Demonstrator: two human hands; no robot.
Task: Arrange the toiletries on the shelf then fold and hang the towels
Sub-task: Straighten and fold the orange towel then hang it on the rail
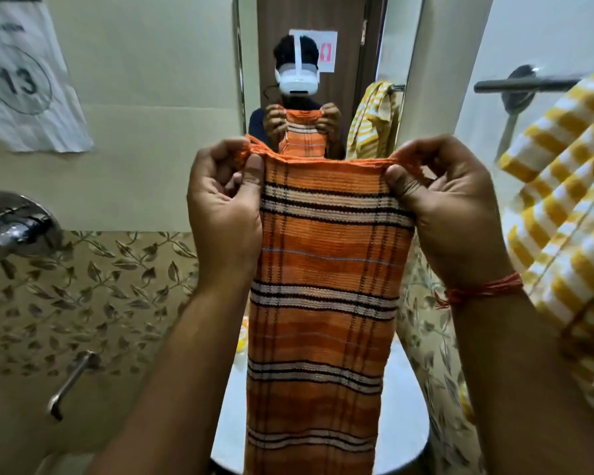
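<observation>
orange towel (326, 269) hangs pinched between left hand (223, 214) and right hand (450, 214).

Your single head-worn camera looked forward and slightly down from very near, facing the frameless wall mirror (309, 63) straight on; its wide lens took in the beige tiled wall (144, 80) at left and the steel towel bar (525, 84) at right.

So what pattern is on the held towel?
Orange woven towel: black-and-white stripes, thin dark vertical lines; head view.
</observation>
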